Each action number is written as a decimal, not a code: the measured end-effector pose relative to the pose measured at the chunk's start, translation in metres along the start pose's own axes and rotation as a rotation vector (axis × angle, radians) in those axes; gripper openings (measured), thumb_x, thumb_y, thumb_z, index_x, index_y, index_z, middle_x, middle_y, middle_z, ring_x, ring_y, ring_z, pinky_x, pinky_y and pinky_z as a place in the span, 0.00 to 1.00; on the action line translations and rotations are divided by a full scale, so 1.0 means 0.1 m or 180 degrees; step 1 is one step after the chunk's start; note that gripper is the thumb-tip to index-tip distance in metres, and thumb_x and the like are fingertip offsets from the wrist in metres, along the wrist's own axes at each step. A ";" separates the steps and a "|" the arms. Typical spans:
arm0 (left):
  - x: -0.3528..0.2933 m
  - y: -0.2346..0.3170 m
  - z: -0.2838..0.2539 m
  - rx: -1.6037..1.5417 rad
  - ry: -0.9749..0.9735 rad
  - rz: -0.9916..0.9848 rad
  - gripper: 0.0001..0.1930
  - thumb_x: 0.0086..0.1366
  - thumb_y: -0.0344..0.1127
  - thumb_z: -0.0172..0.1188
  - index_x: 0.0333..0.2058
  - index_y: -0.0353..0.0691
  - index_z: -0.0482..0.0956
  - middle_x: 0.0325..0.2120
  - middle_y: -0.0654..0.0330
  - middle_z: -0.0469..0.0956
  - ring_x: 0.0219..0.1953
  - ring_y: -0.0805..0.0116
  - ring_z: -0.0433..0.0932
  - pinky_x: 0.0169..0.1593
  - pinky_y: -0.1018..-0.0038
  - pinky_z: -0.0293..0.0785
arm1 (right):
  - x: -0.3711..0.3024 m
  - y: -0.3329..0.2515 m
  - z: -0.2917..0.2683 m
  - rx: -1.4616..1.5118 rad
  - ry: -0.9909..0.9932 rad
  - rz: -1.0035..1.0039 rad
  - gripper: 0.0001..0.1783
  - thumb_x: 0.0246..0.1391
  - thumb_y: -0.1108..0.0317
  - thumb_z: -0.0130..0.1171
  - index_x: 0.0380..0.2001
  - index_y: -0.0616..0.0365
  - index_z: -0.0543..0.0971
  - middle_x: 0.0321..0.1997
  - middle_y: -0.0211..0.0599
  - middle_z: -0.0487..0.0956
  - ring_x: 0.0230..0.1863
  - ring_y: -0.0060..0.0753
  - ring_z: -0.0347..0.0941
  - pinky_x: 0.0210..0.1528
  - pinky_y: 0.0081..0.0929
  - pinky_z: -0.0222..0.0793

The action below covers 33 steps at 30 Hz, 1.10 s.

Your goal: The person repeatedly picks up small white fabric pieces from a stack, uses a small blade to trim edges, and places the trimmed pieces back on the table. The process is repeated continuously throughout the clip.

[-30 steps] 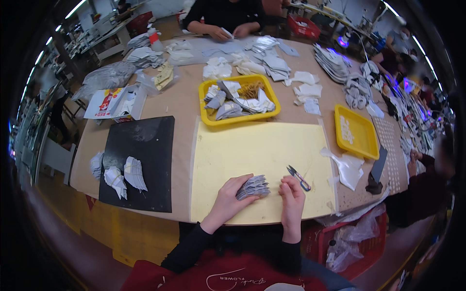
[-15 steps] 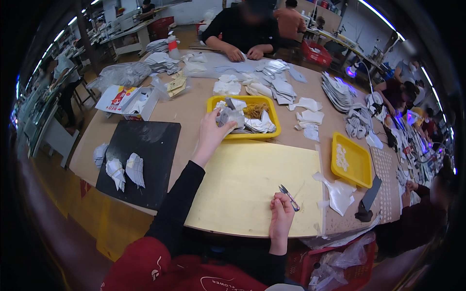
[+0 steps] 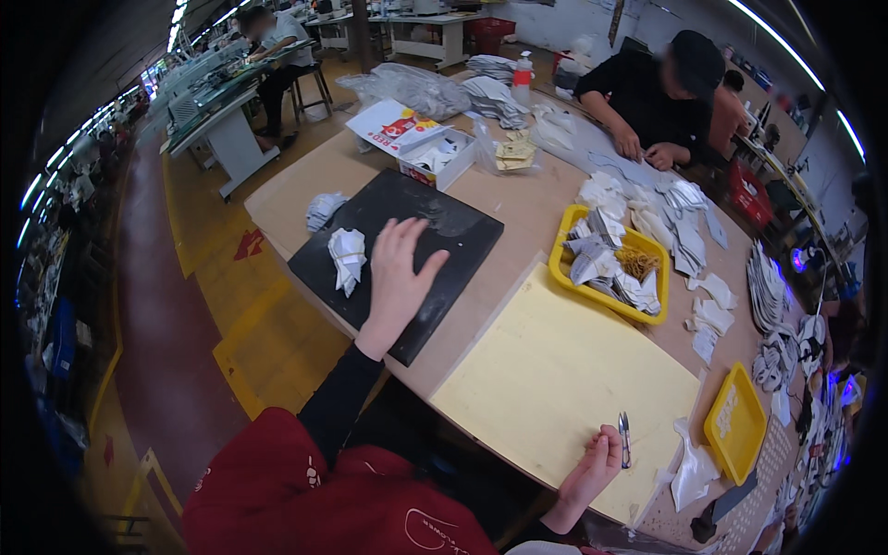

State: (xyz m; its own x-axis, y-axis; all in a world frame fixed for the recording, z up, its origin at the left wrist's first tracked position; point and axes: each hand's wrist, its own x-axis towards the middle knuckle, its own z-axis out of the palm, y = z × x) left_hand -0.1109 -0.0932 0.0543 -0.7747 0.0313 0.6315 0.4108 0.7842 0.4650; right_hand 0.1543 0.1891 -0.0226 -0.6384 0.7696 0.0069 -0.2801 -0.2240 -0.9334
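My left hand (image 3: pixel 400 282) is spread over the black board (image 3: pixel 453 222), its fingers apart and nothing visible in its grasp. Just left of it, a banded bundle of white cut pieces (image 3: pixel 347 261) lies on the board. Whatever is under my palm is hidden. Low on the pale yellow sheet (image 3: pixel 555 361), my right hand (image 3: pixel 594 465) is curled closed, palm partly up. A pair of small thread snips (image 3: pixel 624 440) shows along its fingers, blades pointing away from me; the hold itself is partly hidden.
A yellow tray (image 3: pixel 558 268) holds grey-white bundles and tan rubber bands. A second yellow tray (image 3: pixel 737 474) with small white pieces stands right. An open white box (image 3: pixel 455 168) and a grey-white bundle (image 3: pixel 324 211) are near the board. Across the table sits a person in black (image 3: pixel 638 106).
My left hand has left the yellow tray and moved left over the black board. One of the two bundles there is now out of sight. My view has swung left; the right hand stays by the sheet.
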 end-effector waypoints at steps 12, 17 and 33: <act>-0.48 0.43 0.08 -0.4371 -0.2052 -0.2057 0.41 0.54 0.22 0.69 0.66 0.38 0.59 0.58 0.51 0.73 0.58 0.62 0.74 0.61 0.70 0.69 | -0.05 0.04 0.17 -0.1249 0.0090 -0.0818 0.05 0.59 0.80 0.53 0.38 0.65 0.77 0.38 0.33 0.74 0.40 0.25 0.68 0.46 0.22 0.66; -1.00 0.96 0.16 -0.3410 -0.3237 -0.1034 0.41 0.55 0.25 0.70 0.66 0.39 0.59 0.59 0.51 0.72 0.61 0.63 0.72 0.63 0.69 0.68 | -0.32 -0.26 0.74 -0.2130 -0.0673 -0.1011 0.08 0.48 0.81 0.67 0.34 0.64 0.84 0.33 0.38 0.77 0.36 0.32 0.75 0.41 0.26 0.71; -1.27 1.34 0.05 -0.1410 -0.2643 0.1076 0.36 0.54 0.31 0.69 0.62 0.37 0.66 0.52 0.44 0.61 0.55 0.43 0.63 0.59 0.56 0.65 | -0.14 -0.41 0.76 -0.3781 -0.1377 -0.2335 0.07 0.43 0.73 0.69 0.26 0.57 0.79 0.24 0.32 0.73 0.28 0.38 0.71 0.34 0.34 0.64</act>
State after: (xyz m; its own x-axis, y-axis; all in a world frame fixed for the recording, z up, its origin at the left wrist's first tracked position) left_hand 0.0402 0.0105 0.0332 -0.6050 0.7658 0.2182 0.6827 0.3577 0.6372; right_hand 0.1201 0.1424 0.0428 -0.8371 0.2074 0.5063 -0.0235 0.9109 -0.4119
